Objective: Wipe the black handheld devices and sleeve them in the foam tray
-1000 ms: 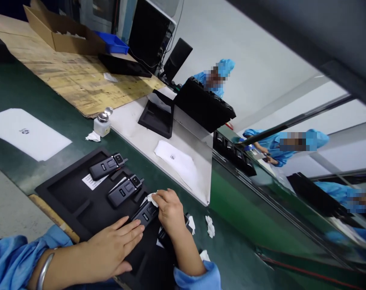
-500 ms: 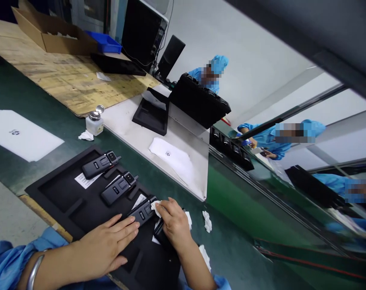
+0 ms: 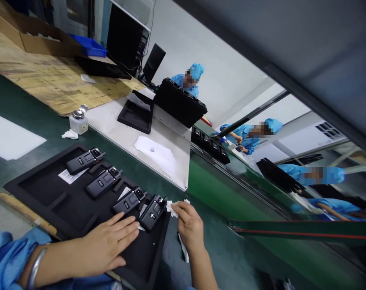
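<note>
I am resting my left hand (image 3: 107, 245) flat and open on the tray (image 3: 44, 189). My right hand (image 3: 190, 225) is pinching a wipe (image 3: 171, 206) at three o'clock of the fourth radio (image 3: 152, 207), which I judge to be the last.

Black radio (image 3: 153, 212) flat in tray (image 3: 34, 189); wipe (image 3: 171, 207) beside.

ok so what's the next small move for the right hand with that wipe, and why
Probably ease the white wipe leftward onto the top end of the nearest black device. The right hand pinches the wipe just beside that end, not clearly touching it, while the left hand lies flat on the black tray, steadying it.
</note>
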{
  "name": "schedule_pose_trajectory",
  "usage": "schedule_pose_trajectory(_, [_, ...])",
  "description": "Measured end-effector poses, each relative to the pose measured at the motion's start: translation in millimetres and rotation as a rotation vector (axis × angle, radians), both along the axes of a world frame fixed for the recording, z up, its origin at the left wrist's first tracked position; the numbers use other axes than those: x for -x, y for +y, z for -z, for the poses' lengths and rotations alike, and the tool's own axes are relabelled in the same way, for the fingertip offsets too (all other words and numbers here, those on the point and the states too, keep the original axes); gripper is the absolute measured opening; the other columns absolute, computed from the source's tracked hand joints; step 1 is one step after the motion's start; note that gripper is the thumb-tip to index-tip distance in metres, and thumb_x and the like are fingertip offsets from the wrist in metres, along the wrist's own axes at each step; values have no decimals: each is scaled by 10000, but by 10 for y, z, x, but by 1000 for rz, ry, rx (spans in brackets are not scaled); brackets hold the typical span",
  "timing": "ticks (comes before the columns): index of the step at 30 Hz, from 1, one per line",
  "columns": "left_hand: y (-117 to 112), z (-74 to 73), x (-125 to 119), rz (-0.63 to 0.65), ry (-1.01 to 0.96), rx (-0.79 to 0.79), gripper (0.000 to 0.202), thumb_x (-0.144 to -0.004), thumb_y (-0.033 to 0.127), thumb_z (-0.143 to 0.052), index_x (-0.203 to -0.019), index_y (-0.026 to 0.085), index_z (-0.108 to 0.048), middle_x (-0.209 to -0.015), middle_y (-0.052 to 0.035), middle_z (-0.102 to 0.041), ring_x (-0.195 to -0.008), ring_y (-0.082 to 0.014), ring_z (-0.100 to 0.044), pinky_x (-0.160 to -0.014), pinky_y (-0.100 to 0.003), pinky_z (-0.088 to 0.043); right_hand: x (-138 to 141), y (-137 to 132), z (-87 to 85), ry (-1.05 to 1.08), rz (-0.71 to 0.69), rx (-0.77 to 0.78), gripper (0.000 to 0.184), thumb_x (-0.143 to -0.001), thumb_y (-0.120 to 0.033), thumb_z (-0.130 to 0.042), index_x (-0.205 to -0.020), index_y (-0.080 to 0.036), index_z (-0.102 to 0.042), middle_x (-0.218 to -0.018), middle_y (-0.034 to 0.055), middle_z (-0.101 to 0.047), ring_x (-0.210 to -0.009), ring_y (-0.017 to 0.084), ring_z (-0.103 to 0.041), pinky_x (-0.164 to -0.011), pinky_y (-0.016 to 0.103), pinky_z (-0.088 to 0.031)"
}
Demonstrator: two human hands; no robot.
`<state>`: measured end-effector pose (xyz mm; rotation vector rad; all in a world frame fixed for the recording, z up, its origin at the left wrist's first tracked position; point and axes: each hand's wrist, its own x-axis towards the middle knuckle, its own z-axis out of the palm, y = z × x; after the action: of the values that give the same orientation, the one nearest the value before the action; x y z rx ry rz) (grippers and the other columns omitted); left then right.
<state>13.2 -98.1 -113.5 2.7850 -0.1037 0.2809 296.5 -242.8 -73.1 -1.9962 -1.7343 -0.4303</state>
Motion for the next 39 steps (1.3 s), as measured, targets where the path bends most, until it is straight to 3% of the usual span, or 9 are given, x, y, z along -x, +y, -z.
schedule_pose_trajectory(5, [-275, 73, -393, 69, 44, -26, 816, -889, 461, -659, -1542, 128, -300, -1600, -106, -292, -1487, -278, -261, -1235, -435, -177, 51, 397, 154, -5, -112, 68, 400, -935, -55, -408, -1034, -246, -747, -997, 43, -698, -922, 174, -638, -1075, 480, -432])
schedule_pose_trajectory(9, [-296, 165, -432, 41, 83, -30, 837, -913, 433, -621, -1573, 139, -200, -1632, -81, -191, -1513, -260, -179, -1240, -425, -143, 11, 549, 173, -23, -170, 131, 383, -923, -43, -433, -1036, -232, -747, -995, 40, -701, -902, 175, -619, -1099, 480, -408])
schedule_pose_trajectory(15, [-294, 143, -398, 20, 129, -4, 824, -906, 356, -607, -1581, 183, -168, -1641, -48, -172, -1511, -243, -188, -1231, -424, -177, -153, 285, 162, -43, -227, 120, 409, -906, -12, -406, -1053, -210, -732, -988, 47, -692, -891, 172, -613, -1063, 448, -455])
schedule_pose_trajectory(19, [-296, 62, -422, 32, 128, -23, 791, -894, 312, -597, -1569, 156, -215, -1634, -65, -195, -1504, -251, -212, -1220, -431, -212, -171, -4, 145, -62, -186, 135, 452, -860, 24, -374, -999, -206, -737, -942, 41, -690, -865, 181, -620, -1031, 457, -474])
schedule_pose_trajectory(23, [-282, 66, -421, 32, 64, -13, 774, -864, 289, -611, -1549, 145, -279, -1615, -79, -274, -1482, -258, -275, -1210, -425, -243, 62, -326, 113, 117, 54, 18, 395, -849, 0, -416, -981, -193, -734, -964, 42, -683, -888, 159, -644, -824, 280, -547])
schedule_pose_trajectory(26, [-278, 132, -393, 52, -26, -16, 665, -899, 302, -577, -1509, 135, -369, -1568, -99, -381, -1452, -259, -339, -1216, -421, -225, 379, -352, 117, 282, 176, -92, 318, -873, -52, -483, -1028, -187, -726, -990, 41, -671, -883, 132, -656, -774, 220, -535])
schedule_pose_trajectory(32, [-300, 214, -360, 46, -104, -32, 502, -977, 377, -486, -1414, 130, -507, -1439, -120, -547, -1379, -248, -446, -1202, -403, -233, 882, 29, 303, 114, 182, 36, 380, -866, -19, -426, -1035, -146, -742, -908, 82, -662, -808, 189, -611, -711, 288, -518])
schedule_pose_trajectory(39, [-289, 189, -362, 60, -83, 0, 502, -969, 375, -489, -1397, 115, -519, -1443, -135, -539, -1381, -251, -442, -1183, -403, -275, 856, 0, 401, 143, 112, 77, 385, -894, -39, -409, -1030, -161, -748, -925, 85, -659, -833, 178, -600, -740, 274, -516])
